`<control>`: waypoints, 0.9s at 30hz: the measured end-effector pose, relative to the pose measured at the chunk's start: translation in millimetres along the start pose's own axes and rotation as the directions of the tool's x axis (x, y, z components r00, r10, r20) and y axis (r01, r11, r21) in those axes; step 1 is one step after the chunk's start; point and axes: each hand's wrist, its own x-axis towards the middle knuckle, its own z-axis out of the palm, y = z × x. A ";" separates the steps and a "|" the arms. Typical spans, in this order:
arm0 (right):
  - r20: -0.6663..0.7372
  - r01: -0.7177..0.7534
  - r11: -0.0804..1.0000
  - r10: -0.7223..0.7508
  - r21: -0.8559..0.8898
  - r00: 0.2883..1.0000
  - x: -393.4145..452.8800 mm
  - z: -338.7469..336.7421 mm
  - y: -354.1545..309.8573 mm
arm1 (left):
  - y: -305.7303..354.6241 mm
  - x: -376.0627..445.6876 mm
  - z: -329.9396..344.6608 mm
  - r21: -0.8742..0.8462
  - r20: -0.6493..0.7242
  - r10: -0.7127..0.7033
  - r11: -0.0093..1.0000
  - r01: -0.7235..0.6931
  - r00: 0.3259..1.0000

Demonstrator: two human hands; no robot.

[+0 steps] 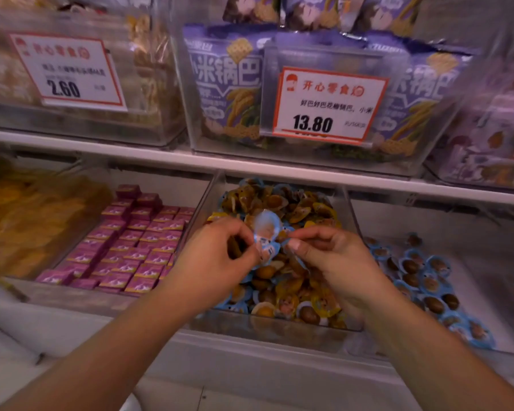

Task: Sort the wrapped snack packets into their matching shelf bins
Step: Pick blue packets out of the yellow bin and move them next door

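Above the mixed bin (279,324), left hand (217,259) and right hand (336,259) grip blue packets (266,232), pink boxes (131,244) alongside.

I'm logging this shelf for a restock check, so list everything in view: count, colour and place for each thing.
Round blue-rimmed wrapped snack packet: one, blue and white, pinched between both hands above the middle bin.
Clear plastic middle bin: one, lower shelf, heaped with many mixed yellow- and blue-rimmed packets.
Blue-rimmed packets: many, lower right bin.
Small pink square boxes: many, in rows, lower shelf, left of the middle bin.
Yellow crinkly snack bags: several, lower far left.
Purple cracker bags: several, upper middle bin.
White red-edged price tags: two, 2.60 upper left, 13.80 upper middle.
Left hand: pinches the packet.
Right hand: pinches it too.
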 end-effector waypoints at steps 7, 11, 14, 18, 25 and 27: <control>0.215 -0.393 0.591 0.350 0.705 0.912 -11.4 -1.2 -14.5 | 28.9 7.9 21.0 -0.468 -0.151 -0.199 0.877 0.108 0.968; 0.340 -0.416 0.634 0.247 0.652 0.908 -19.0 -9.9 -16.3 | 52.9 2.3 40.7 -0.492 -0.114 -0.138 0.868 0.064 0.984; 0.247 -0.304 0.777 0.195 0.552 0.949 -27.1 -16.2 -20.1 | 63.6 -0.6 50.6 -0.401 -0.098 -0.077 0.915 0.031 0.992; 0.008 -0.089 0.887 0.096 0.454 0.995 -37.2 -32.7 -19.7 | 75.4 -2.2 60.6 -0.384 -0.036 0.070 0.920 -0.079 0.997; -0.180 -0.026 0.996 0.040 0.081 0.983 -18.9 -117.1 0.1 | 62.6 10.2 65.7 -0.511 0.012 -0.103 0.854 0.095 0.995; -0.223 -0.131 0.934 0.057 -0.332 0.973 -10.5 -149.4 20.7 | 53.6 11.9 67.7 -0.423 0.018 -0.070 0.904 0.071 0.997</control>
